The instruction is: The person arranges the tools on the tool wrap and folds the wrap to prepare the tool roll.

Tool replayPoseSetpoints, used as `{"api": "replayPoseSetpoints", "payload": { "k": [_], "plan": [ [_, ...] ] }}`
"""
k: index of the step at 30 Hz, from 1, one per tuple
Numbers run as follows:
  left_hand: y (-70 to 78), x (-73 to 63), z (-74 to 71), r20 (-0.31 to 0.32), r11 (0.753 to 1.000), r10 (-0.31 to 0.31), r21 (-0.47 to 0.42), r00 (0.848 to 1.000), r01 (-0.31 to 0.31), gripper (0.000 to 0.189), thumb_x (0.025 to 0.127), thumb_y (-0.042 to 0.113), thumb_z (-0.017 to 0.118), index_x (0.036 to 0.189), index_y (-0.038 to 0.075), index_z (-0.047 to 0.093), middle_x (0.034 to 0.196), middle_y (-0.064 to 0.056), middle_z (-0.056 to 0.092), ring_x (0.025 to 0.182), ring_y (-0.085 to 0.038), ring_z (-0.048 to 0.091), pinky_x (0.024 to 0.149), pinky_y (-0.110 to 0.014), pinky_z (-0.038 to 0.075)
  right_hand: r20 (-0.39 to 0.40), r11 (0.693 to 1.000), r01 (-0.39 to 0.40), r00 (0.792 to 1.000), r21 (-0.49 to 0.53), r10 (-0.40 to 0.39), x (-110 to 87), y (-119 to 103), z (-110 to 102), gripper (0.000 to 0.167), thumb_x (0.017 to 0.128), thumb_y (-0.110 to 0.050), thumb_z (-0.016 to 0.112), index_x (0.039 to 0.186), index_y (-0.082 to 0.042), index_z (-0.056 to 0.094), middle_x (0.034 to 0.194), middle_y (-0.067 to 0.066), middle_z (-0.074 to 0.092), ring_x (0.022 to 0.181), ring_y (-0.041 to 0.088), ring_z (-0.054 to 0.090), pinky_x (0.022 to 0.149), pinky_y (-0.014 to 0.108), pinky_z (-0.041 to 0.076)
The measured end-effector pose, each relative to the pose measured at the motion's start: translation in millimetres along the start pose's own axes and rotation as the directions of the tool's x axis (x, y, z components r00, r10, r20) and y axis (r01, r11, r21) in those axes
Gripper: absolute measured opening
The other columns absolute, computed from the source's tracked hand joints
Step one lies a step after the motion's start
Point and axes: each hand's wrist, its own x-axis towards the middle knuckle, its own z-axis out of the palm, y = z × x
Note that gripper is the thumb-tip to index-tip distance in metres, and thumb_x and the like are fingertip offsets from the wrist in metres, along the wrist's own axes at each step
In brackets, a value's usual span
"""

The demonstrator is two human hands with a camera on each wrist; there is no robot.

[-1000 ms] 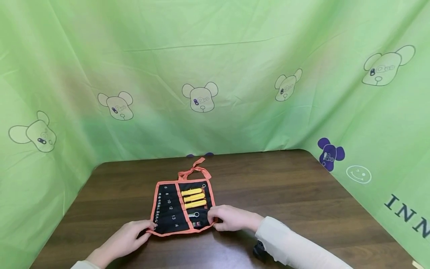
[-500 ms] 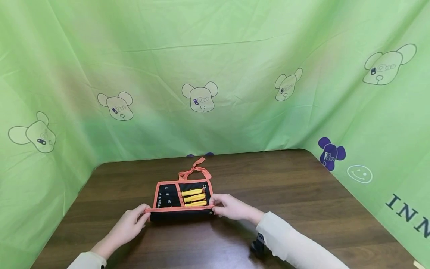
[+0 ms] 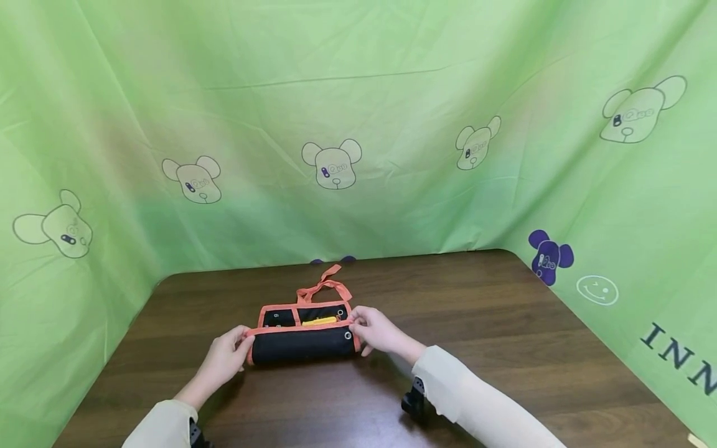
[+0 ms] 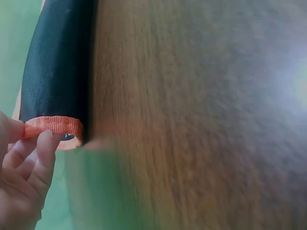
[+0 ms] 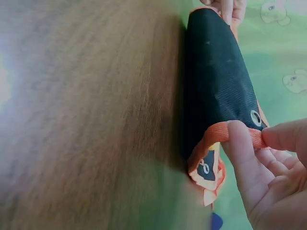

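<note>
A black cloth tool roll [image 3: 302, 346] with orange trim lies on the table, its near part folded over toward the back. My left hand [image 3: 223, 359] pinches the left corner of the folded edge; the left wrist view shows thumb and fingers on the orange trim [image 4: 53, 125]. At the opposite corner my right hand [image 3: 378, 331] pinches the trim, close to a metal eyelet [image 5: 255, 118]. Beyond the fold, a yellow handle [image 3: 319, 321] shows in a pocket. The folded cloth hides the lower pockets. Through the curled end, the right wrist view shows the inside.
An orange tie strap [image 3: 325, 287] trails from the back edge of the roll. The brown wooden table [image 3: 470, 311] reaches back to a green curtain [image 3: 403, 205] printed with bear faces. Dark wrist cameras [image 3: 413, 398] hang below the sleeves.
Both hands have lifted the roll's near edge and carried it away from the person, folding it over. Two of the yellow handles and most of the printed numbers are now covered.
</note>
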Motion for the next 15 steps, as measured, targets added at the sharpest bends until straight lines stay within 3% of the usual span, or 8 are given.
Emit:
{"api": "replayPoseSetpoints", "payload": {
  "k": [6,10,15],
  "plan": [
    [-2.9,8.9,3.7,0.013,0.996,-0.073,-0.053,0.997,0.073,0.023,0.091,0.003,0.055,0.114,0.003,0.049,0.076,-0.007,0.061,0.044,-0.019,0.05,0.044,-0.031,0.046,-0.047,1.0,-0.022,0.999,0.008,0.022,10.3,6.6,3.1,0.01,0.09,0.007,0.047,0.096,-0.001,0.044,0.067,0.005,0.051,0.043,0.015,0.049,0.038,0.036,0.048],
    [-5.7,10.8,6.9,0.018,0.993,-0.086,-0.085,0.996,0.088,0.017,0.091,0.001,0.053,0.107,0.006,0.051,0.074,-0.006,0.06,0.043,-0.019,0.049,0.043,-0.031,0.046,-0.059,0.993,0.032,0.997,-0.113,-0.039,14.3,11.8,5.5,0.014,0.089,0.008,0.048,0.09,-0.004,0.054,0.069,0.004,0.054,0.041,0.012,0.046,0.036,0.033,0.046],
    [-8.4,8.1,9.9,0.024,0.996,-0.072,-0.044,0.997,0.073,0.012,0.09,0.002,0.055,0.1,0.001,0.062,0.074,-0.005,0.059,0.048,-0.017,0.051,0.047,-0.028,0.047,-0.045,0.964,0.052,0.997,-0.259,-0.066,13.5,16.7,7.5,0.014,0.091,0.002,0.052,0.088,-0.007,0.063,0.074,0.002,0.057,0.039,0.008,0.044,0.037,0.028,0.044]
  ]
}}
